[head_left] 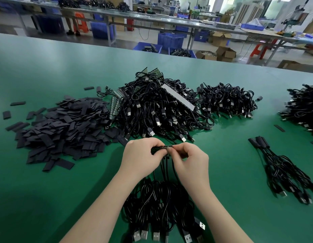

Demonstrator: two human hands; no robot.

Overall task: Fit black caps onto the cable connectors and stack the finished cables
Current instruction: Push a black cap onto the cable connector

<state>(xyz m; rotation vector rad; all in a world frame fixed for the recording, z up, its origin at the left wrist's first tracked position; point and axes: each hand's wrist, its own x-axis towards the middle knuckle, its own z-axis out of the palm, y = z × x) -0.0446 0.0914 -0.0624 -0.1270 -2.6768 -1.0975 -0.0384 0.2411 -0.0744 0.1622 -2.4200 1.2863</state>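
Green table (47, 190) holds a heap of black caps (61, 132) far left; left hand (140, 156) and right hand (190, 160) both pinch a connector strip (162, 148) above loose cables (157, 204).

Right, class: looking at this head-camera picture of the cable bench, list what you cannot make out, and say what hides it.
- The strip of connectors gripped by the left hand and right hand: fingers cover most of it, so whether any cap is on is unclear.
- The cable pile at the right edge: cut off by the frame.
- The near cables: partly behind both forearms, some plugs cut off at the bottom.
- The far benches: too small and blurred.
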